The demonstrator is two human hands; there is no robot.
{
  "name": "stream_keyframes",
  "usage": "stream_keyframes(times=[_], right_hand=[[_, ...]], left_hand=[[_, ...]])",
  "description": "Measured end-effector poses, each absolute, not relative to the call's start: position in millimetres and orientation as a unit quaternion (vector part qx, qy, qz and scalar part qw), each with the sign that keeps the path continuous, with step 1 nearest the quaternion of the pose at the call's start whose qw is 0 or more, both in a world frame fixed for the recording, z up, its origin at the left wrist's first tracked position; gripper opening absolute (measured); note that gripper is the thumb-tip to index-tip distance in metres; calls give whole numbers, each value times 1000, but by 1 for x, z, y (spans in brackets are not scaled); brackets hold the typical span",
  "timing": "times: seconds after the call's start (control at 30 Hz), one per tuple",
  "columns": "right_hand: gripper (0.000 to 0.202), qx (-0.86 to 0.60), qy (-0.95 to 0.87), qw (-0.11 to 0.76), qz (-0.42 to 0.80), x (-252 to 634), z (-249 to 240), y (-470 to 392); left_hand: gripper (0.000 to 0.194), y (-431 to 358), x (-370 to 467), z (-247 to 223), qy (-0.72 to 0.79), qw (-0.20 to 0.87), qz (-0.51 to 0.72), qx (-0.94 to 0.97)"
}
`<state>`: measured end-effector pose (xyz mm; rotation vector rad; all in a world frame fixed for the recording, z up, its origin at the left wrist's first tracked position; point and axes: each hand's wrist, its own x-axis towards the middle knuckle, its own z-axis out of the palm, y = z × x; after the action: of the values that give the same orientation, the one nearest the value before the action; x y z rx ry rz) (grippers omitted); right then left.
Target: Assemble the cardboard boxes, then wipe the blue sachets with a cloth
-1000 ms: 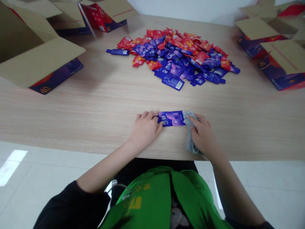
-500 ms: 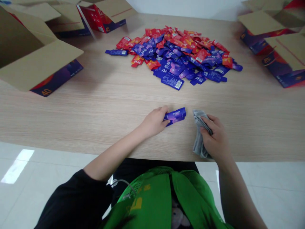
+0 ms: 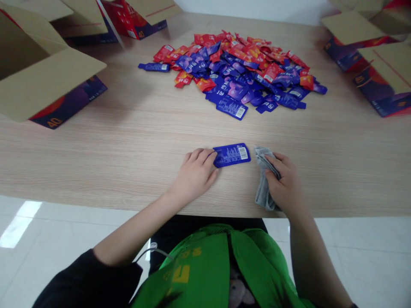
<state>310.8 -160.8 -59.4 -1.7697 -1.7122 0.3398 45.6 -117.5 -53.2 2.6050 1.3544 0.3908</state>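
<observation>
Flat on the table near its front edge lies a blue pouch (image 3: 233,155), its side with small print and a barcode facing up. The fingers of my left hand (image 3: 196,173) hold its left end down against the tabletop, and the thumb sits just below that end. To the right of the pouch, my right hand (image 3: 284,182) is closed around a folded grey cloth (image 3: 263,186). A small gap separates the cloth from the pouch. Farther back is a heap of red and blue pouches (image 3: 237,72).
An open cardboard box (image 3: 69,102) stands at the left, and another box (image 3: 141,21) is behind it. More open boxes (image 3: 379,87) stand at the right. The wooden table (image 3: 128,149) ends in front of my green vest (image 3: 199,265).
The blue pouch has been turned over, from its pictured side to its printed barcode side, and now lies flat. My left hand has shifted slightly left; the right hand and cloth moved a little left.
</observation>
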Motion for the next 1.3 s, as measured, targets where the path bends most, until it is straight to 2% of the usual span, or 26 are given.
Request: stream_keyframes(times=[0.2,0.37,0.47,0.83,1.07,1.23,1.3], right_hand=[[43,-622,-723,288,86,257,-40,-135],[48,-575,-806,136,51,207,-49,-120],[48,-582,-807,96,29,203,-56,-119],[53,-672,-728,132,-22,243,-61,-127],[49,-662,-739,117,43,277,-59,-125],[50,-644,-737,198,45,267,-45,-137],[51,-614,-761,206,44,250,-41,-141]], left_hand=[[50,-131,34,-71,458,86,113,878],[47,-137,37,-76,473,66,112,872],[47,-139,37,-76,477,61,119,869],[50,-140,42,-72,490,75,112,861],[49,-141,39,-75,477,74,121,867],[49,-145,39,-77,465,69,118,874],[49,-146,40,-78,470,66,120,872]])
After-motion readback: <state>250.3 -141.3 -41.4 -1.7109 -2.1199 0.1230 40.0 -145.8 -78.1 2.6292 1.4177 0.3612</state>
